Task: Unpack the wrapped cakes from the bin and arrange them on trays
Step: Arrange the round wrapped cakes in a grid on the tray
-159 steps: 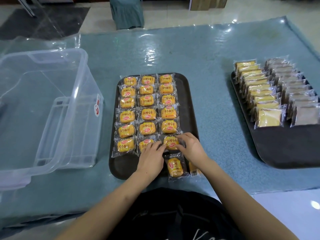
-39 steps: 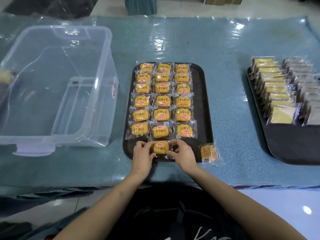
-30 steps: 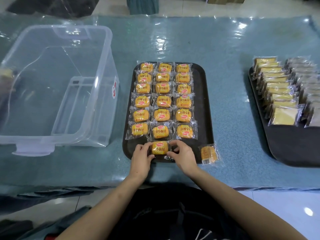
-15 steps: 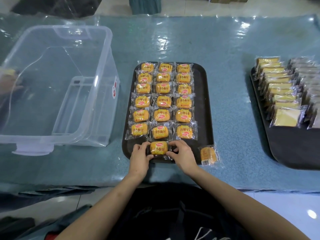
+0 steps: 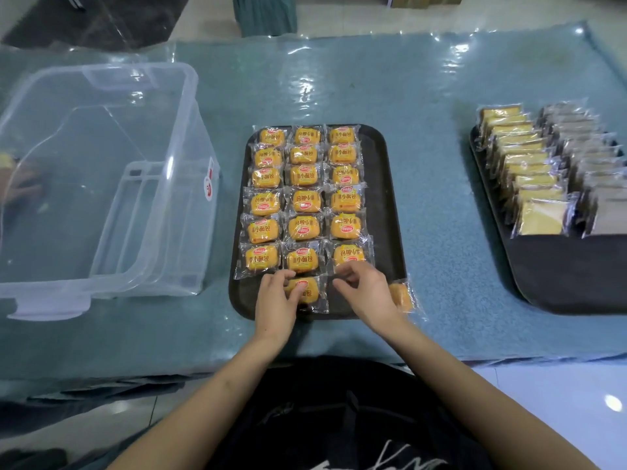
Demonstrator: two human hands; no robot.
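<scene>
Since half a second ago our right hand (image 5: 364, 290) has let go of the seventh-row cake (image 5: 305, 290), fingers loosely curled and empty; our left hand (image 5: 276, 296) pinches it on the dark tray (image 5: 381, 212). A stray cake (image 5: 400, 296) lies just right of the right hand. Wrappers read 小面包.

Left hand (image 5: 275, 300) on a wrapped cake (image 5: 307, 289) at the dark tray's (image 5: 383, 184) near edge.

We count twenty wrapped orange cakes (image 5: 306, 201) in all, nineteen on the middle tray (image 5: 380, 205) and one off its lower right corner, two dark trays, one clear bin (image 5: 101, 178) and two hands (image 5: 276, 296).
</scene>
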